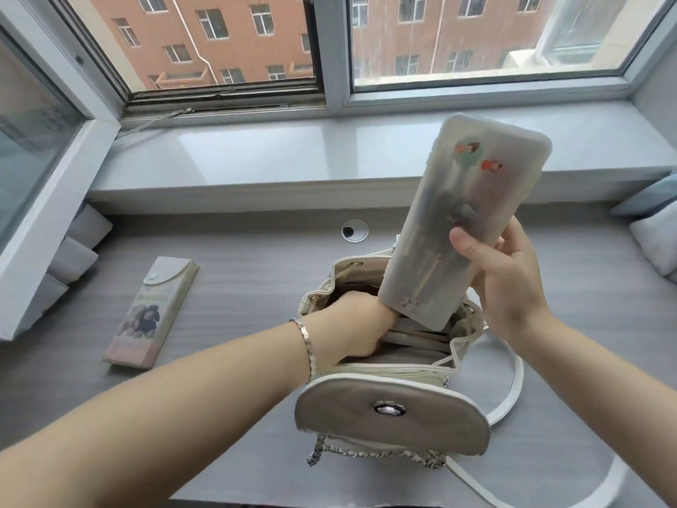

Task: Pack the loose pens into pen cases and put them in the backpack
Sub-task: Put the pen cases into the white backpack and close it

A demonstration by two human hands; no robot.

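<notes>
R hand [513, 284] grips the cloudy pen case [472, 199] near its middle. The thumb is on the front and the other fingers wrap round the back. The case stands almost up, w/ its top tipped a bit to the right. Its low end pokes into the open mouth of the backpack [403, 369]. Long dark shapes show thru the case, too blurry to tell apart. There are little color stickers near its top.

L hand [348, 326] is at the left side of the bag's mouth. Its fingers bend down inside the bag. Can't tell if they hold anything, bc the tips are hidden. A thin bracelet [307, 348] is on that wrist.

The backpack is small and cream colored, and sits on the gray desk [238, 287] in front of the person. Its round flap [439, 423] hangs open toward the person, w/ a metal snap in the middle. A white strap [514, 383] loops out on the right. A chain [370, 454] runs under the flap.

A 2nd pen case [148, 317] lies flat on the desk, well apart to the left of the bag. It's closed w/ a snap tab and has a picture on the front.

A round cable hole [354, 231] is in the desk behind the bag. Past it are the window sill [293, 155] and a window [476, 42] w/ a brick building outside.
</notes>
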